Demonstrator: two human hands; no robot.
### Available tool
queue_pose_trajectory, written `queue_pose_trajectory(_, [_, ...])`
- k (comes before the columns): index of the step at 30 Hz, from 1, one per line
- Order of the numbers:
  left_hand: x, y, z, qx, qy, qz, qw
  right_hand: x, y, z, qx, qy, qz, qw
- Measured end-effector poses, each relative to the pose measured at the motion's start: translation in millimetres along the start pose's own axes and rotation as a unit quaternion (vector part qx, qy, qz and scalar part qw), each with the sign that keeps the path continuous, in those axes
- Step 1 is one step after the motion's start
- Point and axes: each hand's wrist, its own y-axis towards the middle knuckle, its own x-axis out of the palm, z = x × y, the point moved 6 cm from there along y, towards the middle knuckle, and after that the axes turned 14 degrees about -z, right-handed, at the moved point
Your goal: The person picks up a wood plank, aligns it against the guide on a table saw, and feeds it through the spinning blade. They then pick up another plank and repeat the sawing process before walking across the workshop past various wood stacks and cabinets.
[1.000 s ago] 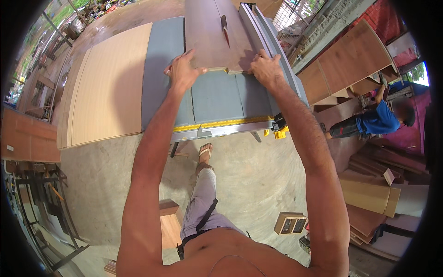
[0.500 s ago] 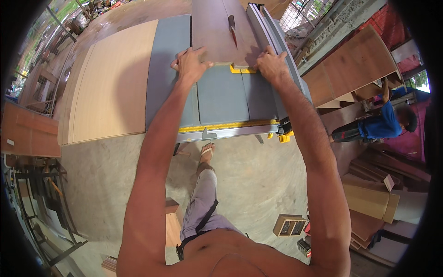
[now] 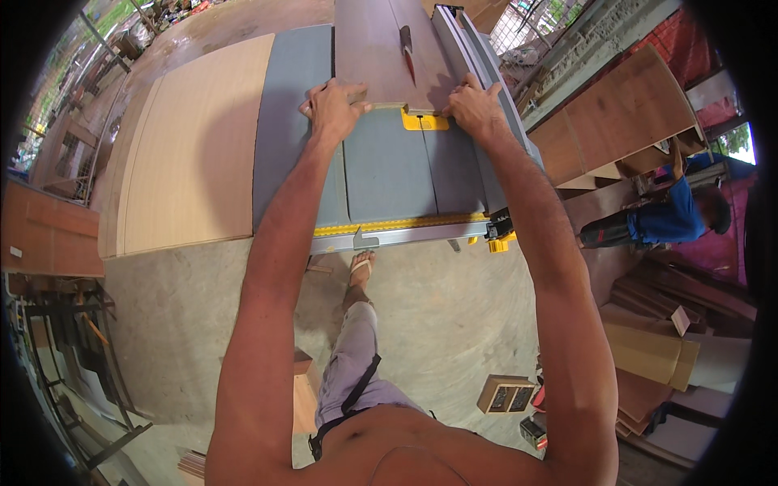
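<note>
A brown wooden board (image 3: 366, 53) lies flat on the grey table saw (image 3: 389, 166), its near edge toward me. A kerf runs through it, and the dark riving knife with red at its base (image 3: 408, 57) stands up from that line. My left hand (image 3: 334, 109) grips the board's near left corner, thumb along the edge. At the near right corner, my right hand (image 3: 475, 107) has its fingers curled on the board, close beside the metal rip fence (image 3: 468, 47). Between the hands, part of the yellow throat plate (image 3: 425, 122) shows before the board's edge.
A pale wooden panel (image 3: 190, 146) extends the saw table leftward. Along the front runs a yellow-marked rail (image 3: 397, 227). To the right, a person in a blue shirt (image 3: 668, 220) works at a brown cabinet (image 3: 620, 121). A small wooden box (image 3: 506, 394) sits on the floor.
The board has slid slightly away from me with both hands on it. More of the yellow throat plate is now uncovered at its near edge.
</note>
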Motion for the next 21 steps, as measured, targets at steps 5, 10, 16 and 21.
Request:
queue_pose_trajectory(5, [0.9, 4.9, 1.1, -0.007, 0.009, -0.016, 1.000, 1.3, 8.4, 1.7, 0.001, 0.001, 0.023, 1.000])
queue_pose_trajectory(10, [1.2, 8.0, 0.8, -0.025, 0.018, 0.003, 1.000, 0.9, 12.1, 2.5, -0.006, 0.007, 0.015, 1.000])
queue_pose_trajectory(16, [10.3, 14.3, -0.9, 0.024, 0.022, 0.031, 0.999, 2.1, 16.7, 6.1, -0.007, 0.010, 0.026, 1.000])
queue_pose_trajectory(21, [12.6, 19.5, -5.3, 0.039, 0.009, 0.029, 0.999, 2.7, 23.0, 5.7, -0.013, 0.004, 0.033, 0.999])
